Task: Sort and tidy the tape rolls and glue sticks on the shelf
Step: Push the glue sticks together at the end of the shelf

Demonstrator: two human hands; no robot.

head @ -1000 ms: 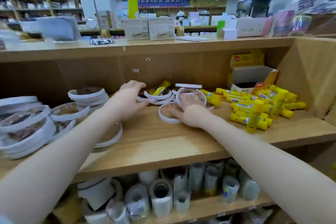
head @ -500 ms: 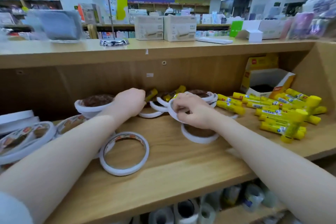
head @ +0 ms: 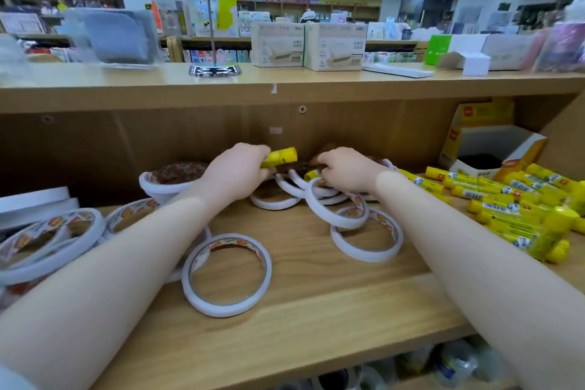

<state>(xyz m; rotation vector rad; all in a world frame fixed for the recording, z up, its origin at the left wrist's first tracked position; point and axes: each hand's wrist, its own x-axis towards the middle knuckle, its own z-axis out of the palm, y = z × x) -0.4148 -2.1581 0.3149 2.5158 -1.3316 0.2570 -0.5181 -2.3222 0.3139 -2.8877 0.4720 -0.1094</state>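
Left hand (head: 235,172) grips a stray glue stick (head: 280,157), lifted clear of the tape rolls. Right hand (head: 343,168) pinches a second glue stick (head: 312,174), which lies among the loose tape rings (head: 319,191) just under its fingers. Judgement: lift both straight up so no ring snags, then carry them rightward past the right hand to the glue-stick pile (head: 512,206); keep the rings flat

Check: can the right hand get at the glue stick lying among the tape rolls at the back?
Probably yes. The right hand is already on that glue stick; only its yellow end shows. Tape rolls crowd around it, nothing covers it.
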